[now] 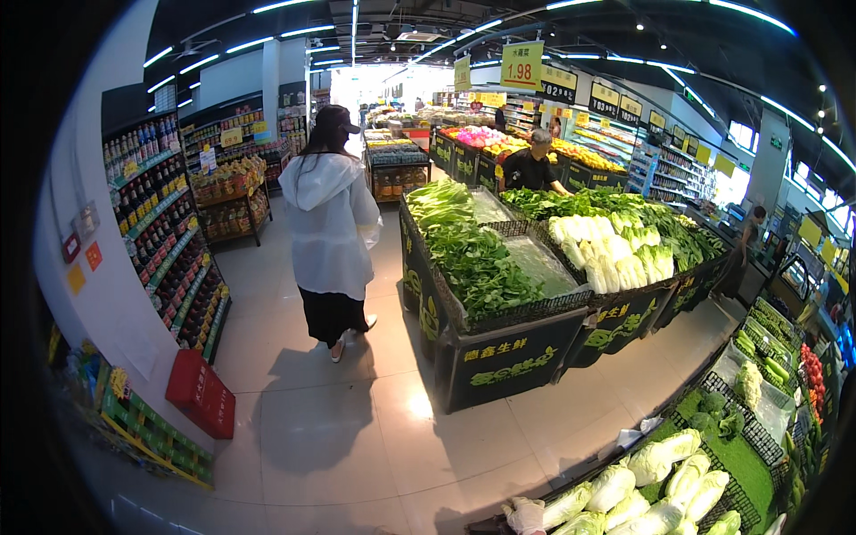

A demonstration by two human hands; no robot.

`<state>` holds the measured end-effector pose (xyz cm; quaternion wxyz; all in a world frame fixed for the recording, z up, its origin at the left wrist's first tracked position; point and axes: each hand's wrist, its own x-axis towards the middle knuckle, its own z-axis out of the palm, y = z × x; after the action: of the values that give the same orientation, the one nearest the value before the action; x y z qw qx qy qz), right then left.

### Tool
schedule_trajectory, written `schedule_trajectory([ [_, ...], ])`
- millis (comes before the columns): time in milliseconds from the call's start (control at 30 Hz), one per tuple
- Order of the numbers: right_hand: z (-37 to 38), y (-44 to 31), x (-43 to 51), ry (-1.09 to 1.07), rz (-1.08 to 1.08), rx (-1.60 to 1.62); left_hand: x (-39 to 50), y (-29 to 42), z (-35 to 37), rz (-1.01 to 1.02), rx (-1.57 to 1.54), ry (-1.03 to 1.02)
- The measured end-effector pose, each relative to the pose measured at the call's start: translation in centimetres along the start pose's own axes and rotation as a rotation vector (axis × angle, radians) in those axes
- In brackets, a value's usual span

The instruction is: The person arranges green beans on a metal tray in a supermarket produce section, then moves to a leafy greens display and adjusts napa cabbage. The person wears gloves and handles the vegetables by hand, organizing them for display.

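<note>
At the bottom edge, what appears to be my right hand (525, 515) in a whitish glove is partly in view. It is at the near left end of a produce display, against a napa cabbage (566, 506). The frame cuts it off, and whether its fingers grip the cabbage is unclear. More pale napa cabbages (659, 461) lie heaped to its right. Beyond them, broccoli (719, 413) sits on a green mat (756, 461), and a cauliflower (749, 384) is farther back. My left hand is out of view.
A person in a white hooded jacket (328, 221) stands in the tiled aisle (401, 441). Ahead is a black-sided stand (508, 368) of leafy greens, with another person (531, 167) reaching in behind it. Bottle shelves (154, 221) and a red box (200, 394) line the left side.
</note>
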<state>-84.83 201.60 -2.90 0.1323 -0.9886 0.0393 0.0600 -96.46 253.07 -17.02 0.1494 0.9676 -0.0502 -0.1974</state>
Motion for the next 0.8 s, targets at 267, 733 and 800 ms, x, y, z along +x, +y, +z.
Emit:
schedule_trajectory([
  [267,2.2,-0.8,0.7,0.130,0.057,-0.087,4.5,-0.9,1.7,-0.112,0.256,-0.214],
  [733,4.9,0.7,1.9,0.090,0.047,-0.285,-1.8,-2.6,4.4,-0.181,-0.032,0.002],
  [800,4.7,0.7,1.8,0.060,0.044,-0.314,-3.4,-2.3,4.8,-0.211,-0.107,0.050],
])
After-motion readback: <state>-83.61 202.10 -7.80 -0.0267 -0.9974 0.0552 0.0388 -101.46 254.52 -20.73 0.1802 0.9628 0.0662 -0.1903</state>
